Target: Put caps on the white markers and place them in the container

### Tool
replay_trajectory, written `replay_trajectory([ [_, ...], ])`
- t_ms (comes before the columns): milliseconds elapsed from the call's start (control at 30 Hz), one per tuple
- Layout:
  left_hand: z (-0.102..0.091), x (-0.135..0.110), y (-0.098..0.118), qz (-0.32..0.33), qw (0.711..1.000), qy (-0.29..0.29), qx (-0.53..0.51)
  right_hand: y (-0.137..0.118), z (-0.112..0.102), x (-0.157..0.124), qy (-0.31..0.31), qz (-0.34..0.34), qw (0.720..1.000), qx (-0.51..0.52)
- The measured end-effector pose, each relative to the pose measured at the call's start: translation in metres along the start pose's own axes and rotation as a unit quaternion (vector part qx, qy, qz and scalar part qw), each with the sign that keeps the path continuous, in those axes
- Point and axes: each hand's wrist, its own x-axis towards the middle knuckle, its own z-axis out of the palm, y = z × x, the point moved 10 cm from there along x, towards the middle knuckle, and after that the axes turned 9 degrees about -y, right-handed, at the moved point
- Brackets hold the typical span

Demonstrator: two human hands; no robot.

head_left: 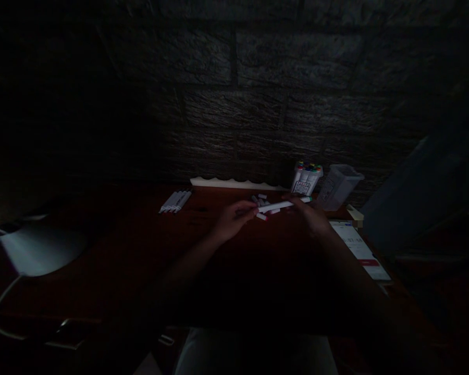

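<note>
Between my two hands a white marker (275, 206) is held nearly level above the table, its green end pointing right. My left hand (234, 217) pinches its left end. Around the part near the green end, the fingers of my right hand (308, 214) are closed. Several loose marker caps (262, 216) lie on the table just beneath and behind the marker, partly hidden by it. Further left, several white markers (175, 200) rest side by side in a row.
Against the stone wall stand a clear container of markers (307, 177) with coloured ends and another clear container (339, 186). A lit tablet or phone (360, 250) lies at the table's right. At left is a white lamp-like object (41, 250) with a cable. The scene is very dark.
</note>
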Motion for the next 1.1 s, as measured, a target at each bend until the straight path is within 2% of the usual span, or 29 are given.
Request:
replay_trajectory([
  [167, -0.027, -0.003, -0.003, -0.009, 0.988, 0.090, -0.121, 0.002, 0.037, -0.010, -0.186, 0.042, 0.982, 0.004],
  [233, -0.030, -0.003, -0.007, -0.011, 0.983, 0.100, -0.156, 0.001, 0.045, -0.014, -0.213, 0.042, 0.976, -0.012],
  [367, -0.032, 0.000, -0.013, -0.007, 0.975, 0.105, -0.198, -0.002, 0.048, -0.016, -0.227, 0.038, 0.973, -0.016],
  [500, -0.038, -0.001, -0.010, 0.010, 0.973, 0.136, -0.186, 0.007, 0.058, -0.022, -0.291, 0.074, 0.954, -0.015],
  [567, -0.035, -0.001, -0.004, 0.023, 0.977, 0.128, -0.168, 0.014, 0.063, -0.025, -0.312, 0.089, 0.945, -0.039],
  [700, -0.014, -0.001, 0.013, 0.054, 0.985, 0.054, -0.155, 0.026, 0.075, -0.030, -0.330, 0.109, 0.935, -0.068],
  [767, -0.011, -0.002, 0.019, 0.063, 0.982, 0.046, -0.173, 0.028, 0.075, -0.028, -0.309, 0.101, 0.942, -0.082],
  [833, -0.016, -0.003, 0.020, 0.069, 0.977, 0.067, -0.192, 0.023, 0.071, -0.024, -0.267, 0.082, 0.958, -0.071],
  [933, -0.028, -0.004, 0.019, 0.066, 0.975, 0.105, -0.184, 0.009, 0.073, -0.021, -0.233, 0.056, 0.970, 0.048],
  [1033, -0.034, -0.005, 0.014, 0.046, 0.978, 0.128, -0.156, -0.008, 0.077, -0.022, -0.217, 0.044, 0.960, 0.170],
  [1100, -0.033, -0.005, 0.010, 0.025, 0.982, 0.133, -0.134, -0.013, 0.078, -0.022, -0.207, 0.052, 0.956, 0.200],
])
